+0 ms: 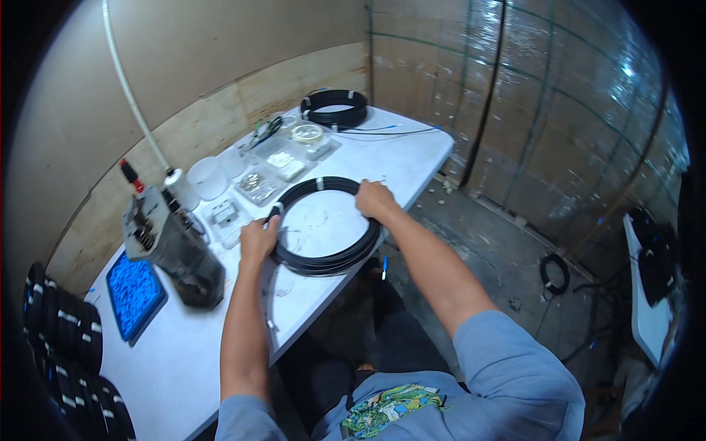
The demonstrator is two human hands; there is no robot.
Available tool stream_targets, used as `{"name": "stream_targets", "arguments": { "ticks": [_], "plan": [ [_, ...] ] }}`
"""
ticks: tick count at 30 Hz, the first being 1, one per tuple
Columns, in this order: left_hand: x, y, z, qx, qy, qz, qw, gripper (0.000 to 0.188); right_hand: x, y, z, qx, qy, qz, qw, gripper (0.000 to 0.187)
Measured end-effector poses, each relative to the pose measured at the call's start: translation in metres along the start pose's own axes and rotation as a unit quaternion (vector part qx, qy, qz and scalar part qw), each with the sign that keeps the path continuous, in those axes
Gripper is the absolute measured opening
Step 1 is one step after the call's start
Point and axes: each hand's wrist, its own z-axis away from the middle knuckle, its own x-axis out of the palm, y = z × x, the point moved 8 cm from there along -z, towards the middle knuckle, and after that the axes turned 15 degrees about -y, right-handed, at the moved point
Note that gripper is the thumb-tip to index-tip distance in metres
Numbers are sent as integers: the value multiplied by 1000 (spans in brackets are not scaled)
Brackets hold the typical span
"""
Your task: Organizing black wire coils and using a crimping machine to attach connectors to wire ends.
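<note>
A coil of black cable point(323, 263) lies flat on the white table point(165, 375), bound by short white ties at several places. My left hand point(259, 239) is closed around the coil's left side. My right hand point(375, 200) grips the coil's right side, its fingers curled over the strands. Parts of the fingers are hidden by the hands themselves. Bare white tabletop shows through the middle of the ring. Left of the coil are a small clear box point(225, 214) and a clear tray of small metal parts point(256, 187).
A grey hand press point(184, 257) stands at left beside a blue tray point(151, 321) of small blue pieces. Stacked black coils point(66, 331) rise at the left edge. Another coil point(334, 115) lies at the table's far end. Plastic-wrapped cartons point(573, 132) stand at right.
</note>
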Motion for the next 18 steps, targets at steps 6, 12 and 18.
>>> {"name": "stream_targets", "arguments": {
  "ticks": [6, 12, 18],
  "plan": [
    [1, -7, 2, -35, -14, 23, 999, 57, -1, -4, 3, 20, -16, -9, 1000, 37],
    [0, -5, 5, -57, -11, 33, 998, 57, 0, -1, 3, 29, -34, 2, 999, 38],
    [-2, 9, 7, -13, -5, 12, 1000, 57, 3, 7, -2, 11, -7, 5, 1000, 38]
  ]
}}
